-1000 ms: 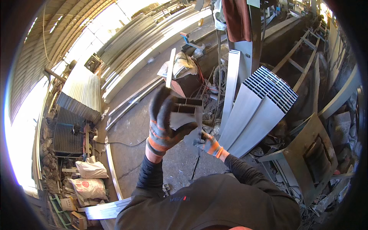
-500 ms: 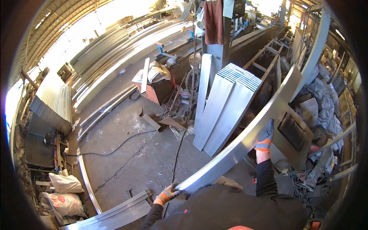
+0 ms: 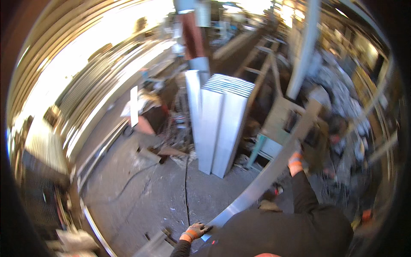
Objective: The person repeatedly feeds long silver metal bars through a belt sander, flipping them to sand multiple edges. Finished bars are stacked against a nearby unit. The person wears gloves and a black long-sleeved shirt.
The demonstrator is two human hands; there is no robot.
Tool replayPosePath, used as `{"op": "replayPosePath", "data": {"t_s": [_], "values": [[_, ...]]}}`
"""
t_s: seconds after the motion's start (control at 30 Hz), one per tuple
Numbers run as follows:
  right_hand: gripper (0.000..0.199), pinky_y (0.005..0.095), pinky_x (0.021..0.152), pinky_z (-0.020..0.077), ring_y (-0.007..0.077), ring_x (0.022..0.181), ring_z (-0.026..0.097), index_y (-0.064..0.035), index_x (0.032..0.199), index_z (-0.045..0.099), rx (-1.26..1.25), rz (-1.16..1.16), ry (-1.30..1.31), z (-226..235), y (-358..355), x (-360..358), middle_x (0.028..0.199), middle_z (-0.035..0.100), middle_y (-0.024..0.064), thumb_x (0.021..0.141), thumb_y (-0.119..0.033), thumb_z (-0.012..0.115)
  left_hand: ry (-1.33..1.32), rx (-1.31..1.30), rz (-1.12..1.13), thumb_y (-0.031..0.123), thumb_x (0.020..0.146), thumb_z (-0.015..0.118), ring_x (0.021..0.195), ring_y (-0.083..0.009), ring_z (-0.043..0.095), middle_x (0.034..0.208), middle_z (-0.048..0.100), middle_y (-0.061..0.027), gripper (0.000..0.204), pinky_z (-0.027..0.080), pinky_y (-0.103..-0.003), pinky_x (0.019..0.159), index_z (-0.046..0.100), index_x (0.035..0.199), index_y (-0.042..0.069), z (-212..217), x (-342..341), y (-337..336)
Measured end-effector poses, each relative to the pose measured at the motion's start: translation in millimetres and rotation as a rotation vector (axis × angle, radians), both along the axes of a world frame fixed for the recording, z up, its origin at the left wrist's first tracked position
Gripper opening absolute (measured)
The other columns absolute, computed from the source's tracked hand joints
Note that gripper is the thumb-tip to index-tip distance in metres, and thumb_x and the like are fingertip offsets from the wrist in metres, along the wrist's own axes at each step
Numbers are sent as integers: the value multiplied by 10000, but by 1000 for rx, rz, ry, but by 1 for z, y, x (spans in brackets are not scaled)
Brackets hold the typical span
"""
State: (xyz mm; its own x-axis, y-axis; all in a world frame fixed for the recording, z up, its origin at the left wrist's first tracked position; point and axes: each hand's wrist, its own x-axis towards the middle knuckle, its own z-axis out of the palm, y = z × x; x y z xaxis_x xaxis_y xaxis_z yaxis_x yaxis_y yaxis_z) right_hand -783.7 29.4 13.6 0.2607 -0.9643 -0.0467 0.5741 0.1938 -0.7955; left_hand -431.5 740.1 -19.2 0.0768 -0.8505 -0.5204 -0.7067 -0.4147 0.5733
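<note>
A long, silvery sheet-metal panel point(image 3: 256, 188) slants across in front of my body, its far end up at the right. My left hand point(image 3: 196, 231), in an orange and grey glove, grips the near, lower end. Farther up, my gloved right hand point(image 3: 295, 160) holds the panel by its right side; its fingertips are blurred. Beyond the panel leans a stack of folded metal panels point(image 3: 222, 124), with a narrower metal strip point(image 3: 194, 107) standing at its left.
A greenish metal stand point(image 3: 278, 118) is behind the panel at the right, near heaped grey sacks point(image 3: 342, 85). A dark cable point(image 3: 186, 188) crosses the floor. Metal profiles point(image 3: 154, 248) lie at the lower left. A reddish box point(image 3: 147, 122) stands farther off.
My view has swung to the right, so the leaning stack sits farther left. The panel has come down at its far end and turned, still in both hands.
</note>
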Motion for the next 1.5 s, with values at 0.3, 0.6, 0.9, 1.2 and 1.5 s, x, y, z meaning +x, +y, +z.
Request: {"op": "replayPosePath", "data": {"t_s": [0.3,0.6,0.9,1.2,1.5], "values": [[820,538,1169,499,420,1450,610,60,1514,634,97,-680,961,-14,-72,-132,1569,637,323,1002,-555,812,355,281,474,681,1064,699,1201,-242,757,1240,838,-160,748,583,-405,1029,775,1385,10,-14,-109,-174],[965,592,1396,207,511,1692,257,10,1782,265,-424,-317,1617,-12,-246,-142,1818,290,327,1012,-334,734,639,272,463,701,1166,472,1001,-180,740,1166,821,-106,785,595,-372,925,788,1377,13,-24,-268,-474],[853,569,1419,154,460,1747,134,-33,1821,181,-342,-3,2104,5,-533,-169,1907,98,219,1106,-332,538,1394,502,613,729,1114,571,724,-211,729,999,772,-65,628,592,-389,599,745,1256,143,3,-367,-734],[807,564,1411,214,429,1734,206,-126,1829,220,-380,-73,2050,-32,-548,-189,1906,167,151,1094,-257,525,1387,529,653,770,1096,557,660,-178,713,945,763,-40,681,567,-358,527,740,1228,128,1,-384,-751],[796,591,1367,297,413,1702,307,-147,1790,372,-366,-157,1832,-3,-352,-184,1869,309,119,1062,-355,619,1552,689,597,799,1092,528,658,-164,706,915,750,-16,717,556,-336,534,757,1193,128,8,-368,-574]]}}
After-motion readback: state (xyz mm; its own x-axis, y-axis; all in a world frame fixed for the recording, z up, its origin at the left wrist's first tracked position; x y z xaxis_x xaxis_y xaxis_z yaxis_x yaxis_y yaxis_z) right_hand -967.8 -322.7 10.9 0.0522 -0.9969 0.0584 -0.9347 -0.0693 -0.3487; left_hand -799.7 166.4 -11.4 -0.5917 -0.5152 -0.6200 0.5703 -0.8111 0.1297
